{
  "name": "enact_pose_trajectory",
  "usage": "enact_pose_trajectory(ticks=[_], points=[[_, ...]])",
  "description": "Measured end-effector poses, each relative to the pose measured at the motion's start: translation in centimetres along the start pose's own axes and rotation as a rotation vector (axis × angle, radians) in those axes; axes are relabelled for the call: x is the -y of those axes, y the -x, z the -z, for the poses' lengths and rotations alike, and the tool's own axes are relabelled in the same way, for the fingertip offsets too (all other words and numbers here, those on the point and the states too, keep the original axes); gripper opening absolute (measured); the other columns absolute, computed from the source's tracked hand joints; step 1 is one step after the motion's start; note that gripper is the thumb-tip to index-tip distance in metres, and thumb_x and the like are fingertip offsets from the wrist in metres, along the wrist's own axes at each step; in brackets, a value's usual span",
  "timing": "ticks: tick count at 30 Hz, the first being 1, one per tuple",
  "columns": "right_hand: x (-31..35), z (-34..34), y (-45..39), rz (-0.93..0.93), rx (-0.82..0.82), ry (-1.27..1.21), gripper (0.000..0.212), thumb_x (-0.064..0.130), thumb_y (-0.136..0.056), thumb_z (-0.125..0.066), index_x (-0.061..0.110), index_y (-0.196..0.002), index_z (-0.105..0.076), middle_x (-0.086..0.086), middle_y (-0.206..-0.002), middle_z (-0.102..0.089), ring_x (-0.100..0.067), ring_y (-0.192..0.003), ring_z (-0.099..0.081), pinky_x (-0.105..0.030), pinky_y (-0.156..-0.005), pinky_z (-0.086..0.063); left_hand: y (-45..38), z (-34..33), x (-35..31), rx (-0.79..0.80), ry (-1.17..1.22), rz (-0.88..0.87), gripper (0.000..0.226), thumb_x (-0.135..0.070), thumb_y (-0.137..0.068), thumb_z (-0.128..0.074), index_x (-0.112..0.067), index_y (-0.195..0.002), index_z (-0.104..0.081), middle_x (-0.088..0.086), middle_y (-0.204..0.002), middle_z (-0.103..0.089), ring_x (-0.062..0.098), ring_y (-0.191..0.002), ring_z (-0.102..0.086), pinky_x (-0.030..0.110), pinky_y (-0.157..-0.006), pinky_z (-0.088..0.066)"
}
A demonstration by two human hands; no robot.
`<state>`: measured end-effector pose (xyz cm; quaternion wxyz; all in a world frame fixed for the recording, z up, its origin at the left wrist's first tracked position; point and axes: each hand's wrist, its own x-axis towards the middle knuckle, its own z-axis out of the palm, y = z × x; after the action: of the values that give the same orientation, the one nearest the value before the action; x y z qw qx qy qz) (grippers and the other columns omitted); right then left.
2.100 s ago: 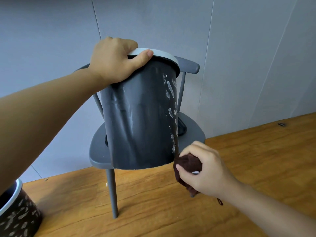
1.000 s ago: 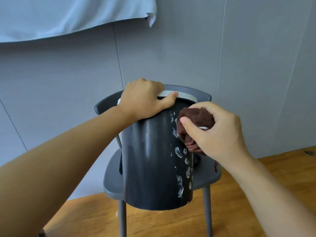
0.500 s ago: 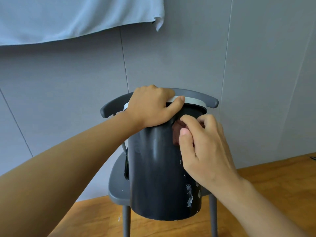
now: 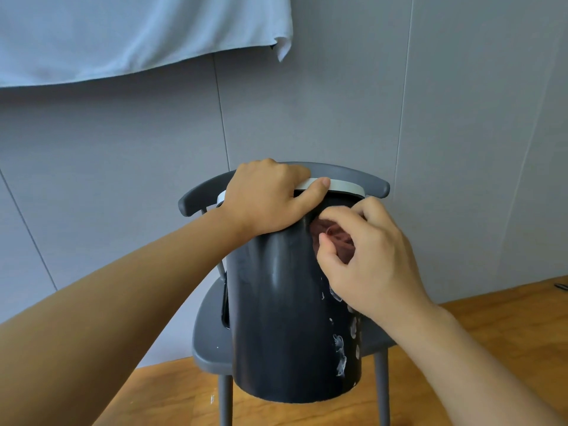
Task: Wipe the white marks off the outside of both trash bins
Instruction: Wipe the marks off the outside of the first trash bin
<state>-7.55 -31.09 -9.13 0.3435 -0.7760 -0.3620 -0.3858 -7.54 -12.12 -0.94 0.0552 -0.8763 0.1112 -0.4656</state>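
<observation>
A dark grey trash bin (image 4: 276, 318) with a white rim stands tilted toward me on a grey chair. My left hand (image 4: 267, 201) grips the rim at the top, thumb along the white band. My right hand (image 4: 365, 259) pinches a bunched dark brown cloth (image 4: 333, 238) against the bin's upper right side. White marks (image 4: 339, 355) show on the lower right of the bin's wall, below my right hand. The front of the wall looks dark and free of marks. The second bin is out of view.
The grey chair (image 4: 209, 342) stands on a wooden floor (image 4: 491, 321) against a grey panelled wall. A pale blue cloth (image 4: 138, 35) hangs on the wall at the upper left. A small dark object (image 4: 561, 285) lies on the floor at the far right.
My right hand rose with the cloth from the bin's bottom edge to its upper right side and now presses it there. The view lifted, and the second bin dropped out of sight.
</observation>
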Motion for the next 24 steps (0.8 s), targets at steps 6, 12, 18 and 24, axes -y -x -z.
enact_pose_trajectory(ticks=[6,12,18,24], points=[[-0.4,0.4,1.1,0.083,0.077,0.006,0.023,0.039,-0.089,-0.058,0.029,-0.106,-0.069,0.007,-0.095,-0.05,-0.016,-0.081,-0.054,-0.035,-0.061,-0.055,0.0,-0.1,0.4,0.007,0.009,0.018,0.058,-0.061,-0.096,-0.039,-0.015,-0.06,-0.037,-0.002,-0.045,-0.035,0.023,-0.046,-0.039,0.03,-0.047,-0.027],[-1.1,0.1,-0.9,-0.006,-0.161,-0.04,0.032,0.035,-0.094,-0.065,0.02,-0.121,-0.072,-0.002,-0.106,-0.06,-0.027,-0.098,-0.06,-0.042,-0.079,-0.055,0.0,0.0,-0.2,-0.018,0.005,-0.031,0.06,-0.062,-0.095,-0.036,-0.014,-0.059,-0.038,-0.001,-0.044,-0.032,0.023,-0.045,-0.036,0.026,-0.047,-0.017],[-1.2,-0.9,1.9,0.009,-0.109,0.118,0.046,0.05,-0.098,-0.054,0.027,-0.138,-0.057,-0.005,-0.127,-0.049,-0.027,-0.106,-0.051,-0.044,-0.077,-0.056,-0.3,-0.3,-0.8,-0.02,-0.018,-0.031,0.058,-0.059,-0.095,-0.04,-0.014,-0.06,-0.04,-0.002,-0.044,-0.031,0.023,-0.045,-0.034,0.027,-0.048,-0.019],[-1.2,0.8,1.4,0.164,0.065,0.147,0.033,0.033,-0.089,-0.065,0.024,-0.121,-0.063,-0.001,-0.106,-0.052,-0.02,-0.088,-0.055,-0.031,-0.059,-0.056,-0.4,-0.2,-0.9,-0.015,-0.002,-0.023,0.058,-0.059,-0.096,-0.039,-0.015,-0.059,-0.037,-0.003,-0.043,-0.028,0.015,-0.041,-0.028,0.026,-0.047,-0.017]])
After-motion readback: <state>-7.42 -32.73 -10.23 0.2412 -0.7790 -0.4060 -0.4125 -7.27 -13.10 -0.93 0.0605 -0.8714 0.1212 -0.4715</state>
